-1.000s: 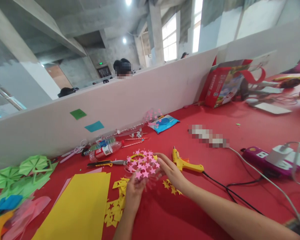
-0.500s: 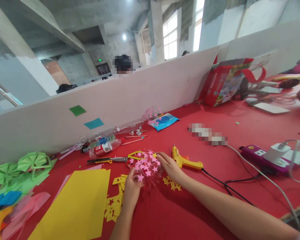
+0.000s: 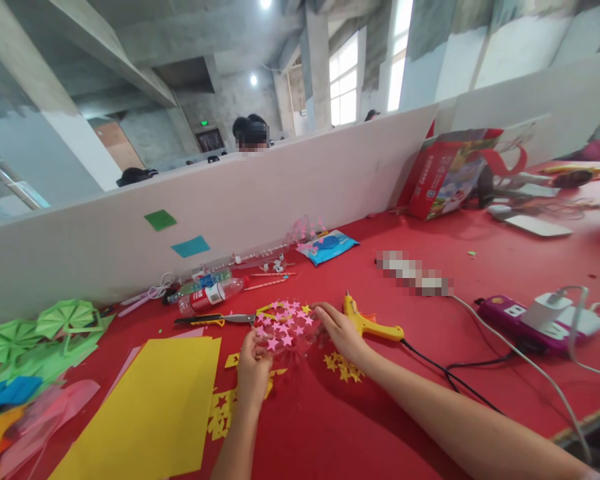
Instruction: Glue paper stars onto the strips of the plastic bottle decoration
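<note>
A spray of clear plastic strips tipped with pink paper stars (image 3: 283, 325) stands between my hands. My left hand (image 3: 255, 363) is closed on its left side; the exact grip is partly hidden. On its right edge sits a single yellow star (image 3: 306, 309). My right hand (image 3: 343, 333) is beside that star, fingers extended and bent, with a small gap between fingertips and star; its thumb is mostly hidden. Below my right hand lie loose yellow stars (image 3: 343, 367). Yellow punched-out paper scraps (image 3: 220, 413) lie by my left forearm.
A yellow glue gun (image 3: 375, 327) lies right of my right hand, its cord running to a purple power strip (image 3: 525, 323). Scissors (image 3: 240, 319) and plastic bottles (image 3: 213, 295) are behind the spray. Yellow paper sheets (image 3: 155, 400) lie left. A white partition (image 3: 280, 187) borders the back.
My left hand and the pink-star spray have shifted slightly left. The yellow star now shows a little apart from my right fingertips, and my right hand has hardly moved.
</note>
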### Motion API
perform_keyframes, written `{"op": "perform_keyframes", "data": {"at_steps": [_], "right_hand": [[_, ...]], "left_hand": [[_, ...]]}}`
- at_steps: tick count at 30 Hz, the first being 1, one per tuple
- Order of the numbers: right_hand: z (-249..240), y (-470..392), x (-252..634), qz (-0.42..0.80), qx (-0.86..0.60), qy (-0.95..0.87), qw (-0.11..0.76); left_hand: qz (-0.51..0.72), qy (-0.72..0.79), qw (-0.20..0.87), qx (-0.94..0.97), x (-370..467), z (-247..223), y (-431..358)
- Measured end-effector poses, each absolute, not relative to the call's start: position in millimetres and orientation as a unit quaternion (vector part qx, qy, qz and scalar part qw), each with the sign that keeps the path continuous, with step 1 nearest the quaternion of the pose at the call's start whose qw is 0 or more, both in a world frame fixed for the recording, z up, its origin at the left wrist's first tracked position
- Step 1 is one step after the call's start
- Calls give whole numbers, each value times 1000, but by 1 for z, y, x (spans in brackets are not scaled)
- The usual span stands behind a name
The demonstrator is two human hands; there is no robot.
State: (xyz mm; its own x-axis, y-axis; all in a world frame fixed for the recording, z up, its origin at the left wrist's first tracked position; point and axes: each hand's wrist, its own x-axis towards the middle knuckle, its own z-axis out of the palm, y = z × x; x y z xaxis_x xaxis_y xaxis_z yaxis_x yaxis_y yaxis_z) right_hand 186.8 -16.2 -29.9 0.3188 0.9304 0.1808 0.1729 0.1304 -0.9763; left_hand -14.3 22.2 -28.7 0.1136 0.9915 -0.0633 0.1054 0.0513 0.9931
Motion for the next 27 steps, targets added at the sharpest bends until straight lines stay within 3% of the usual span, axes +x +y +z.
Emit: {"op": "perform_keyframes", "data": {"at_steps": [8,18,27], "right_hand": [[-26,-17,188,318,-581,-512,548],[-20,-22,187,285,-568,-512,578],[-21,-21,182,275,-564,-513,585]], "left_hand": [[514,529,395,547,-20,-31,32],[414,504,290,700,-30,-39,43],[399,510,254,719,-26,-57,47]]}}
